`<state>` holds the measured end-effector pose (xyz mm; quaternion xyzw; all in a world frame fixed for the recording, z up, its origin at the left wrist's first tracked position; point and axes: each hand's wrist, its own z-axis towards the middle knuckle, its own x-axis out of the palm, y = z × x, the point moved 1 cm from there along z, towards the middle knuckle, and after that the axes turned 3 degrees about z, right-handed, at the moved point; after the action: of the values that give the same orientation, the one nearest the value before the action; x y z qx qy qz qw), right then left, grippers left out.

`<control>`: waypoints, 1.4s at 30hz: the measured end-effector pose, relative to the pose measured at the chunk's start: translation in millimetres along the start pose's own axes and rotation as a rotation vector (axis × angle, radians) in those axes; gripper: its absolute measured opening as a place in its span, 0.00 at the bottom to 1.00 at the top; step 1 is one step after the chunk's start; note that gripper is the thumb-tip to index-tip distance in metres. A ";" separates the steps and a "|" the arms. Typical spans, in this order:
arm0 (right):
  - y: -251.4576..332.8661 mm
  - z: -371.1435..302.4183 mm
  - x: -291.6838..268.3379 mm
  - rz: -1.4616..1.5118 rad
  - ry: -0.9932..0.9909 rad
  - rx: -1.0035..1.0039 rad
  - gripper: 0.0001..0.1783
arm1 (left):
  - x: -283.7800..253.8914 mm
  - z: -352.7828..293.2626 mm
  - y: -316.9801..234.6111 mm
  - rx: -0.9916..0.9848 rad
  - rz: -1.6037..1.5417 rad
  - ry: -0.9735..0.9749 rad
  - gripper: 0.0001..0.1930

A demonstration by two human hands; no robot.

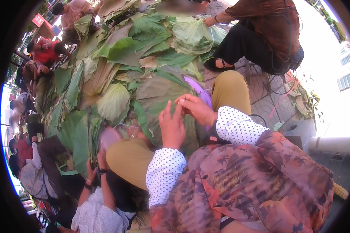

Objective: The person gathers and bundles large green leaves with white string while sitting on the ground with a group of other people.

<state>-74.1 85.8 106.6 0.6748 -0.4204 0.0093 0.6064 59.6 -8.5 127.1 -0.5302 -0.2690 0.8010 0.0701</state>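
Both of my hands meet above my lap, over a large dull green-brown lotus leaf (pixel 159 91). My right hand (pixel 198 110) has its thumb and forefinger pinched together at the tips; anything between them is too small to make out. Close against it, my left hand (pixel 172 129) points its fingers upward, slightly apart, with the fingertips near the right hand's pinch. I see nothing held in the left hand. A curved purple strip (pixel 198 90) lies just beyond my right hand, beside my knee.
A broad heap of lotus leaves (pixel 112 101) spreads ahead and left. A person (pixel 260 31) crouches at the far right, one hand on pale leaves (pixel 190 35). At near left, another person's hands (pixel 96 165) hold upright leaves. A white pipe (pixel 332 143) lies at right.
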 end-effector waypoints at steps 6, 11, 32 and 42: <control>6.1 0.5 6.3 0.155 0.056 0.005 0.11 | -4.2 -0.6 -0.5 -0.002 0.076 -0.011 0.33; 1.3 1.5 -0.1 0.125 0.013 -0.021 0.11 | -1.3 -0.3 -2.0 0.007 0.162 0.026 0.35; -13.8 8.7 -48.6 -0.241 -0.413 -0.061 0.09 | 30.6 -22.3 46.3 -0.202 -0.045 0.139 0.25; 1.9 28.5 -126.0 -0.178 -0.877 -0.053 0.22 | 72.8 -18.3 59.0 -0.211 -0.026 0.237 0.24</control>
<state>-170.8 132.6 34.8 0.6326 -0.5783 -0.3407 0.3863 54.8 -22.9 32.9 -0.6220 -0.3483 0.6990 0.0558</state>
